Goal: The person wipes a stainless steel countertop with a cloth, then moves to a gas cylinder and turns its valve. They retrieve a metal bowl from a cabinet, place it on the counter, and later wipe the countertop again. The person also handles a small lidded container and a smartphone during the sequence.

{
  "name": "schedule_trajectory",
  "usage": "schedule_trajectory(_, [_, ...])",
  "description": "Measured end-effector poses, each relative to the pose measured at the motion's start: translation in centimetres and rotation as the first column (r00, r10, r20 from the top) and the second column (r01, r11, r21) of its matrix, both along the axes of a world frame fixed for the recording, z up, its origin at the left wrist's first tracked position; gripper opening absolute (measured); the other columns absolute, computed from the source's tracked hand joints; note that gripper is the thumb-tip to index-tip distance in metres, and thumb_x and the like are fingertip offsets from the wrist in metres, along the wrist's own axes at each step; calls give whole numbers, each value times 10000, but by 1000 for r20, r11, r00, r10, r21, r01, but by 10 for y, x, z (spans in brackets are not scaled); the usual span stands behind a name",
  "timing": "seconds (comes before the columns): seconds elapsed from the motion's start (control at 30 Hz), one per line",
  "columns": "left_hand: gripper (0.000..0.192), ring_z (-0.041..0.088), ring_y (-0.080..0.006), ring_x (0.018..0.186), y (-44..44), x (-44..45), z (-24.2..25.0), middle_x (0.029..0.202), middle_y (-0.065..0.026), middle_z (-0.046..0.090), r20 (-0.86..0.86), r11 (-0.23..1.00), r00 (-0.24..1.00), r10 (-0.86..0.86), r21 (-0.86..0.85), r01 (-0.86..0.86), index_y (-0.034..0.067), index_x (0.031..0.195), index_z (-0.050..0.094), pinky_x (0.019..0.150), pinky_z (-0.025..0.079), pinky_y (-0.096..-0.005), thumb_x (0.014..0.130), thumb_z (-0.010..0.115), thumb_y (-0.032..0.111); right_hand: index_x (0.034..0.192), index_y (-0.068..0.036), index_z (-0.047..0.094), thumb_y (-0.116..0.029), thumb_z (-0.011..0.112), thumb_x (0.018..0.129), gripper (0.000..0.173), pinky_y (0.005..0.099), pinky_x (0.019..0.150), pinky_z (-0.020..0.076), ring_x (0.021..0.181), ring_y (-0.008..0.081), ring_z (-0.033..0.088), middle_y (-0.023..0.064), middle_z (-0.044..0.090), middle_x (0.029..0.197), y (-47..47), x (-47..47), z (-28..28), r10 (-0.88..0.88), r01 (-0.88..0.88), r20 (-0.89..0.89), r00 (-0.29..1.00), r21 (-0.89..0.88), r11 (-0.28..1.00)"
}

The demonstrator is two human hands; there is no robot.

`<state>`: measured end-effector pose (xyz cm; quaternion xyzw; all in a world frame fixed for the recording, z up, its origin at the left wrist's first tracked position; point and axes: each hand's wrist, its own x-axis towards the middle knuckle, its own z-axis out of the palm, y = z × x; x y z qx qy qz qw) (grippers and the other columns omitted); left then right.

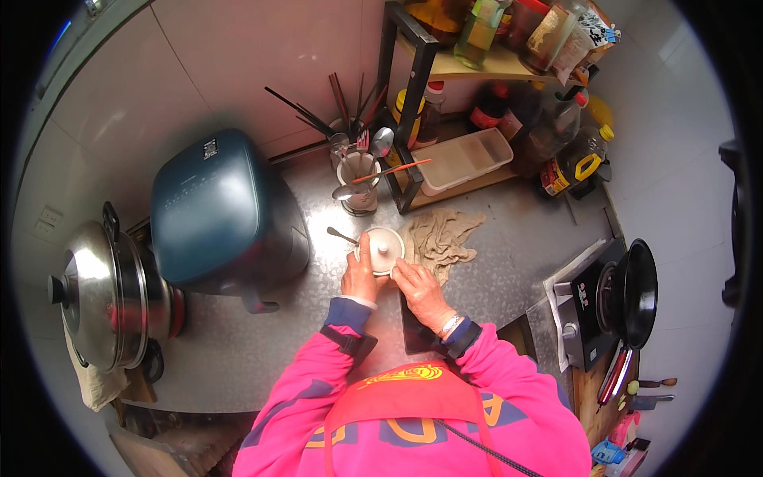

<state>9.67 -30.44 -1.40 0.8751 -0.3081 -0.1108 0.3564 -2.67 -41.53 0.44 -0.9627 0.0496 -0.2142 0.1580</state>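
Observation:
A small white lidded jar (383,249) with a knob on its lid is between my hands, over the grey countertop. My left hand (360,273) grips it at its lower left, the index finger along the lid's left edge. My right hand (421,290) touches the jar's lower right rim with bent fingertips; whether it bears any weight cannot be told. The dark handle of a spoon (341,235) sticks out at the jar's upper left. A crumpled beige cloth (446,238) lies just right of the jar. Beneath my right wrist, a dark flat object (415,328) is partly covered.
Behind the jar stands a utensil cup (359,170) with spoons and a fork. A dark teal cooker (208,208) and a steel pot (98,292) are on the left. A shelf (495,73) with bottles is behind right; a black wok (642,295) sits on a gas stove (587,310) right.

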Motion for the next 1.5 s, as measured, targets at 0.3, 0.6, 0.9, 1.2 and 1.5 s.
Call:
schedule_trajectory(0.3, [1104, 606, -460, 872, -4, -4, 2, 1061, -260, 510, 46, 999, 999, 28, -34, -27, 193, 1513, 148, 710, 529, -476, 653, 838, 149, 1067, -7, 631, 5, 612, 798, 270, 380, 835, 489, 974, 314, 571, 146, 605, 1057, -8, 21, 9, -246, 186, 134, 960, 353, 917])
schedule_trajectory(0.6, [875, 610, -442, 834, 0, 4, -8, 1063, -239, 490, 58, 1000, 998, -12, 0, 12, 206, 1493, 210, 674, 525, -488, 777, 709, 159, 1121, -12, 569, -44, 609, 734, 390, 382, 862, 454, 996, 292, 535, 125, 550, 1086, 21, 36, -3, -68, 71, 86, 994, -22, 997])
schedule_trajectory(0.9, [974, 604, -434, 885, 2, 4, -7, 1109, -232, 483, 43, 999, 999, -33, 17, 32, 215, 1501, 199, 709, 526, -484, 715, 766, 120, 1059, -24, 608, -30, 601, 741, 318, 379, 848, 461, 973, 295, 545, 119, 573, 1032, 3, 18, 4, 41, -45, 47, 998, 68, 997])
schedule_trajectory(1.2, [1137, 524, -443, 1148, 9, 24, -13, 1335, -270, 403, 1, 971, 987, -158, -180, 156, 259, 1499, 221, 856, 513, -456, 576, 884, 245, 1070, -19, 626, 48, 589, 734, 345, 396, 829, 471, 945, 317, 543, 135, 574, 1009, 3, 19, 12, -127, 101, 119, 985, 204, 974])
schedule_trajectory(1.5, [800, 566, -411, 1117, 9, 31, -24, 1253, -236, 540, -144, 966, 972, -187, -204, 156, 215, 1442, 372, 901, 496, -410, 737, 739, 127, 1115, -35, 575, -29, 581, 747, 368, 395, 812, 453, 918, 293, 519, 123, 528, 1016, 28, 50, -2, -62, 64, 82, 995, -19, 998])
